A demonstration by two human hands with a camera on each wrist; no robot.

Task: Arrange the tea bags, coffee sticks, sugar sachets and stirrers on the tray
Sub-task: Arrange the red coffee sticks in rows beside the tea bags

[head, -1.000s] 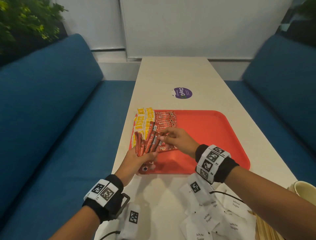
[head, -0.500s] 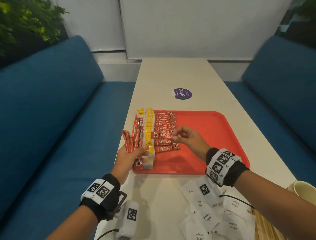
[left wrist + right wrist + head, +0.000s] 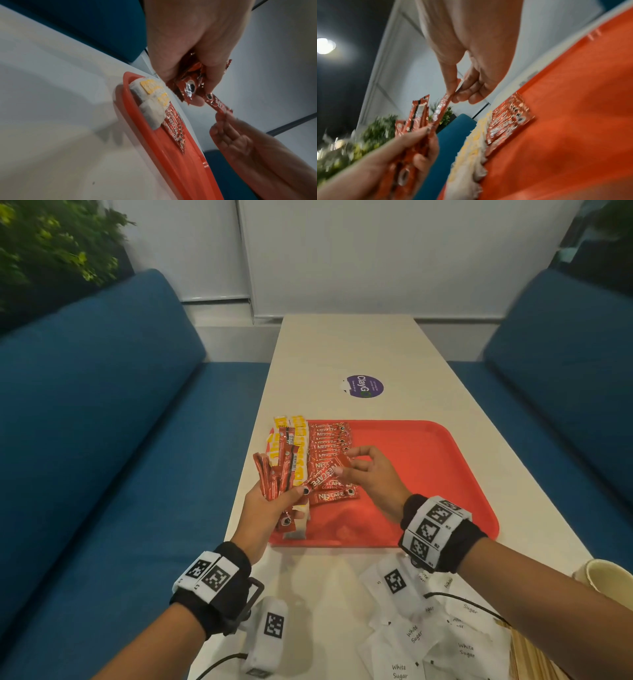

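Note:
A red tray (image 3: 428, 460) lies on the cream table. Along its left side runs a column of yellow-tagged tea bags (image 3: 298, 436), with a column of red coffee sticks (image 3: 330, 440) beside it. My left hand (image 3: 274, 501) holds a fanned bunch of coffee sticks (image 3: 274, 470) over the tray's left edge; the same bunch (image 3: 187, 86) shows in the left wrist view. My right hand (image 3: 363, 470) pinches the far end of one coffee stick (image 3: 323, 475) that still reaches into the left hand's bunch. That stick (image 3: 443, 106) is also pinched in the right wrist view.
White sugar sachets (image 3: 442, 642) lie heaped on the table near me at the right. A paper cup (image 3: 608, 577) stands at the right edge, with wooden stirrers (image 3: 529, 655) near it. A purple sticker (image 3: 364, 386) lies beyond the tray. Blue benches (image 3: 102, 440) flank the table.
My left hand has drawn its bunch of sticks left and up off the tray. My right hand laid a stick in the column, then came back and took the end of another.

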